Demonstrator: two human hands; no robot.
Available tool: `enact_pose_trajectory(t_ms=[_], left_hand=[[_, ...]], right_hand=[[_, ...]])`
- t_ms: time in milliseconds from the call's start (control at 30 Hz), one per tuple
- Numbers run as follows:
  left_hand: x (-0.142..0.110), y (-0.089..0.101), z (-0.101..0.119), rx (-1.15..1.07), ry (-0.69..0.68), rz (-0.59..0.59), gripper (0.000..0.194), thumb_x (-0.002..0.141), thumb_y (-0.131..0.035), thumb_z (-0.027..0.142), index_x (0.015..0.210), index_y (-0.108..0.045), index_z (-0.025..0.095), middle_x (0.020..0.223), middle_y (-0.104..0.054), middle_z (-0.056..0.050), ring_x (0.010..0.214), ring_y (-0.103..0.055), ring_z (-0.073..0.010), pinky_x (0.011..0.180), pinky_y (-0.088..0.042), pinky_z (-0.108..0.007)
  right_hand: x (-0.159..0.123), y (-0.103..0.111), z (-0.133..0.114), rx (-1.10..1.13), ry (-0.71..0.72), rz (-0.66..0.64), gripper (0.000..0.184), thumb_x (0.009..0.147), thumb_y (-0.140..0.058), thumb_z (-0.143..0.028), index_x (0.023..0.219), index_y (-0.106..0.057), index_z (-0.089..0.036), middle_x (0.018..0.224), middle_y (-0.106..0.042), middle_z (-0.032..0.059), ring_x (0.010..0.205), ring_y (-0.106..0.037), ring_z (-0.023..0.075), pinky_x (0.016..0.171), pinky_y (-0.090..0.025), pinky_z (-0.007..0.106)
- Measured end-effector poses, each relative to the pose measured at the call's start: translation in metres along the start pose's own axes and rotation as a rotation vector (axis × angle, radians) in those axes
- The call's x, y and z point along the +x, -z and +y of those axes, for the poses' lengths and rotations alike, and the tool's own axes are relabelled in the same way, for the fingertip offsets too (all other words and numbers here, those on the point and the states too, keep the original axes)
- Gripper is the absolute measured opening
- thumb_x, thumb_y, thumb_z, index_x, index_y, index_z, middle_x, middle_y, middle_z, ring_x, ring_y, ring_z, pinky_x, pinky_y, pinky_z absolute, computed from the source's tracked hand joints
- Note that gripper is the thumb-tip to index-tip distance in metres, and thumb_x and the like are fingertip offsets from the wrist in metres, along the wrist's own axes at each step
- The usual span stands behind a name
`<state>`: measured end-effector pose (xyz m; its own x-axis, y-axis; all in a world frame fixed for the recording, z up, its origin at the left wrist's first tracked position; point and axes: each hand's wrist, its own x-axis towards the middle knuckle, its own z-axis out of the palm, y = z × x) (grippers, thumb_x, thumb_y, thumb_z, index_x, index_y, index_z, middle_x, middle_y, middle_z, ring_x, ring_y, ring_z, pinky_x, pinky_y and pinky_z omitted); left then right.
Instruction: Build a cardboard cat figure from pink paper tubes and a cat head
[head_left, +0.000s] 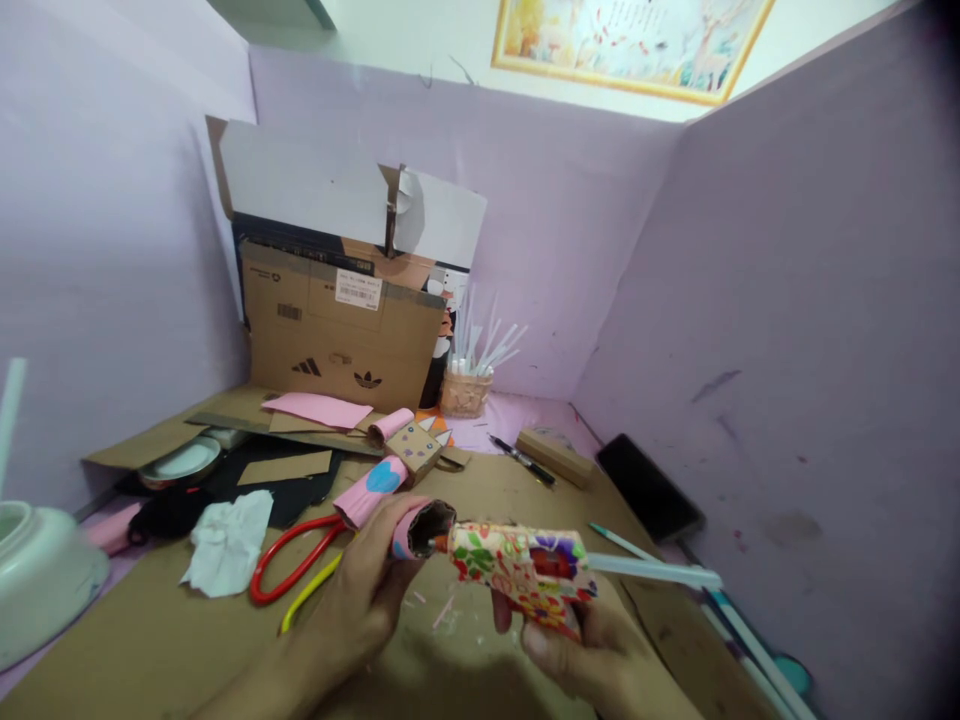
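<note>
My left hand [360, 590] is closed around a pink paper-covered cardboard tube [420, 527], its open end turned to the right. My right hand [577, 645] grips a glue gun [525, 565] wrapped in flowered paper, with a clear glue stick [652, 571] sticking out of its back. The gun's orange nozzle touches the rim of the tube. Both hands are low at the front of a brown cardboard work surface [187, 630].
Red-handled scissors [292, 560], a crumpled white tissue [225, 545], a pink tube with a blue heart [375, 485] and a small cardboard figure [414, 448] lie behind. A cardboard box [337, 335], a cup of glue sticks [466, 385], a pen [523, 460], a phone [649, 487] and a white bowl [37, 580] surround them.
</note>
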<state>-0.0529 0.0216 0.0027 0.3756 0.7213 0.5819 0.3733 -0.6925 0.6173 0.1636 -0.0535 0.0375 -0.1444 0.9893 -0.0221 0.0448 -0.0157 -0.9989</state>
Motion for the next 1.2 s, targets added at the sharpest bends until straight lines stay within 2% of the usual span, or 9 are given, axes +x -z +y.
enact_pose_trajectory(t_ms=[100,200,300,400,500,667,833,1000,1200], left_hand=[[0.002,0.000,-0.004,0.043,-0.106,0.107,0.031,0.085,-0.047,0.012,0.114,-0.045,0.022,0.106,-0.059,-0.006,0.098,-0.058,-0.0207,0.087,-0.049,-0.032],[0.004,0.001,-0.008,0.141,-0.168,0.207,0.031,0.083,-0.047,0.007,0.112,-0.046,0.019,0.106,-0.057,-0.008,0.102,-0.055,-0.0201,0.089,-0.047,-0.031],[0.005,0.001,-0.010,0.186,-0.184,0.252,0.033,0.081,-0.045,0.003,0.111,-0.046,0.016,0.107,-0.056,-0.009,0.104,-0.054,-0.0183,0.092,-0.045,-0.030],[0.005,-0.001,-0.010,0.190,-0.202,0.270,0.034,0.079,-0.045,0.001,0.110,-0.046,0.016,0.106,-0.056,-0.009,0.103,-0.054,-0.0172,0.091,-0.044,-0.028],[0.003,-0.002,-0.010,0.185,-0.198,0.271,0.035,0.079,-0.046,0.001,0.111,-0.046,0.015,0.108,-0.055,-0.009,0.107,-0.052,-0.0176,0.093,-0.043,-0.029],[0.003,-0.002,-0.010,0.186,-0.198,0.271,0.037,0.079,-0.047,0.001,0.112,-0.046,0.015,0.108,-0.055,-0.009,0.108,-0.051,-0.0183,0.096,-0.042,-0.032],[0.007,0.002,-0.008,0.192,-0.207,0.276,0.036,0.078,-0.047,0.000,0.110,-0.047,0.016,0.106,-0.056,-0.010,0.106,-0.053,-0.0198,0.095,-0.043,-0.035],[0.006,0.001,-0.009,0.174,-0.207,0.284,0.037,0.077,-0.049,0.000,0.110,-0.047,0.017,0.109,-0.056,-0.010,0.104,-0.054,-0.0208,0.093,-0.045,-0.037],[0.005,-0.001,-0.012,0.161,-0.197,0.251,0.040,0.077,-0.049,-0.001,0.112,-0.048,0.018,0.110,-0.056,-0.010,0.110,-0.051,-0.0214,0.096,-0.043,-0.037]], right_hand=[[-0.003,-0.003,-0.004,0.002,-0.048,-0.008,0.039,0.065,-0.070,-0.054,0.085,-0.068,-0.020,0.084,-0.065,0.0046,0.080,-0.054,0.0211,0.070,-0.037,0.031],[-0.005,-0.006,-0.005,0.075,-0.062,-0.018,0.039,0.063,-0.074,-0.052,0.088,-0.069,-0.022,0.083,-0.065,0.0026,0.079,-0.055,0.0200,0.071,-0.039,0.030],[-0.005,-0.008,-0.004,0.147,-0.069,-0.042,0.035,0.063,-0.076,-0.048,0.087,-0.071,-0.023,0.082,-0.065,0.0011,0.079,-0.056,0.0179,0.073,-0.041,0.028],[-0.005,-0.011,0.002,0.206,-0.108,-0.064,0.033,0.063,-0.078,-0.045,0.089,-0.072,-0.024,0.084,-0.065,0.0010,0.082,-0.055,0.0177,0.076,-0.041,0.028],[-0.004,-0.012,0.009,0.248,-0.132,-0.100,0.044,0.064,-0.077,-0.044,0.102,-0.070,-0.025,0.091,-0.065,0.0026,0.085,-0.054,0.0190,0.077,-0.041,0.029],[-0.002,-0.012,0.016,0.221,-0.073,-0.128,0.051,0.067,-0.076,-0.041,0.115,-0.064,-0.027,0.097,-0.065,0.0036,0.085,-0.055,0.0200,0.079,-0.042,0.031],[-0.001,-0.012,0.011,0.163,-0.076,-0.133,0.051,0.069,-0.072,-0.043,0.116,-0.063,-0.025,0.113,-0.063,0.0070,0.104,-0.054,0.0270,0.095,-0.037,0.038],[-0.001,-0.012,0.005,0.089,-0.097,-0.148,0.057,0.070,-0.069,-0.050,0.120,-0.061,-0.023,0.114,-0.064,0.0088,0.113,-0.051,0.0306,0.100,-0.032,0.041],[0.000,-0.010,0.007,0.021,-0.082,-0.170,0.052,0.071,-0.068,-0.049,0.115,-0.064,-0.021,0.116,-0.063,0.0088,0.106,-0.055,0.0290,0.097,-0.037,0.040]])
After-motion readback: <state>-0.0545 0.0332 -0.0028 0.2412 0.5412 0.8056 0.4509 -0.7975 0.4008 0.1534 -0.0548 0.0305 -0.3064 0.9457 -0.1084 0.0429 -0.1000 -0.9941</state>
